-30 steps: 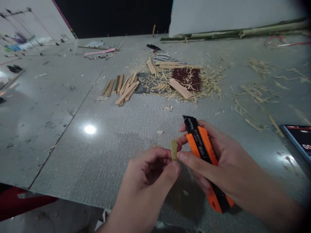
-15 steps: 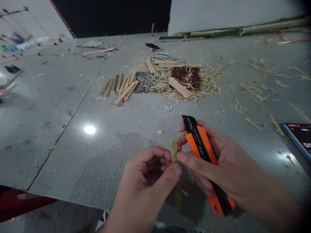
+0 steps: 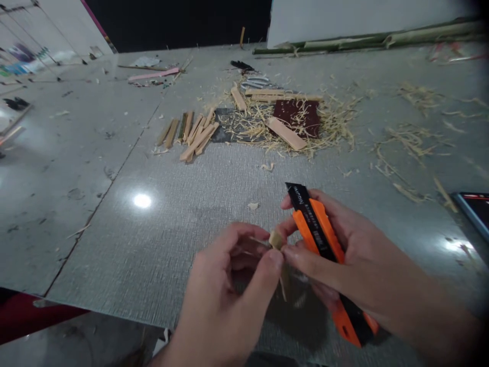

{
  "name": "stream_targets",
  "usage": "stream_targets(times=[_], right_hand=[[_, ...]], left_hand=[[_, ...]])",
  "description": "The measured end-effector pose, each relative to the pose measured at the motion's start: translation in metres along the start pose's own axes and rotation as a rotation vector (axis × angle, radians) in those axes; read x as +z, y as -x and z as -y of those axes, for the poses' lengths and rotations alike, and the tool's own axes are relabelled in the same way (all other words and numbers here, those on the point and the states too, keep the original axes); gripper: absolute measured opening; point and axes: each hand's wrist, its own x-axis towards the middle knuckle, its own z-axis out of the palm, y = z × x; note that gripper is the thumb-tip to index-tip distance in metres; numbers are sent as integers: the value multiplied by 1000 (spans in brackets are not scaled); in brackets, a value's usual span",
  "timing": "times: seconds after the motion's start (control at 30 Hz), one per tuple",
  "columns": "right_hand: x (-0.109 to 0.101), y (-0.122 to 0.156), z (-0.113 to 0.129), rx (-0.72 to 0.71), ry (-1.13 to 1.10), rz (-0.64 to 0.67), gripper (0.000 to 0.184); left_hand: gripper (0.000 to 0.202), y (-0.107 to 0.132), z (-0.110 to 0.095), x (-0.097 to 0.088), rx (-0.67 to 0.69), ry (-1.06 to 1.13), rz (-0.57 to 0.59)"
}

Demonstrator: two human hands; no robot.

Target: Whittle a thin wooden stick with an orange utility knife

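Observation:
Between the fingertips of both hands is a small pale strip of wood or bamboo [image 3: 275, 238], its rounded end pointing up and its thin tail showing below. My left hand [image 3: 233, 285] pinches it between thumb and fingers. My right hand [image 3: 344, 260] is closed around an orange and black utility knife [image 3: 319, 234], while its thumb and a fingertip touch the strip's right side. The knife's short dark blade tip points up and away from me. Fingers cover the middle of the strip.
Wooden strips [image 3: 198, 135] lie in a group ahead, beside curly shavings [image 3: 336, 127] and a dark red sheet [image 3: 298, 112]. Pliers [image 3: 255, 82] rest behind them. A phone [image 3: 473, 211] is at the right. Green bamboo poles [image 3: 344, 45] run along the back wall.
The small strip has been tilted between my fingers, so its rounded end now faces me more and its tail shows below. The knife stays in my right hand.

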Motion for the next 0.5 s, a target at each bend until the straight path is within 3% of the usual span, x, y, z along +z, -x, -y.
stream_targets(times=[0.1, 0.23, 0.37, 0.5], right_hand=[[1, -1, -3, -41, 80, 5, 43], [2, -4, -6, -77, 204, -7, 46], [-1, -5, -9, -166, 275, -102, 38], [-8, -5, -14, -316, 354, -198, 32]], left_hand=[[19, 0, -1, -4, 142, -175, -45], [18, -2, -7, -11, 313, -419, -53], [16, -2, -8, -20, 322, -565, -70], [13, 8, 7, -32, 347, -746, -86]])
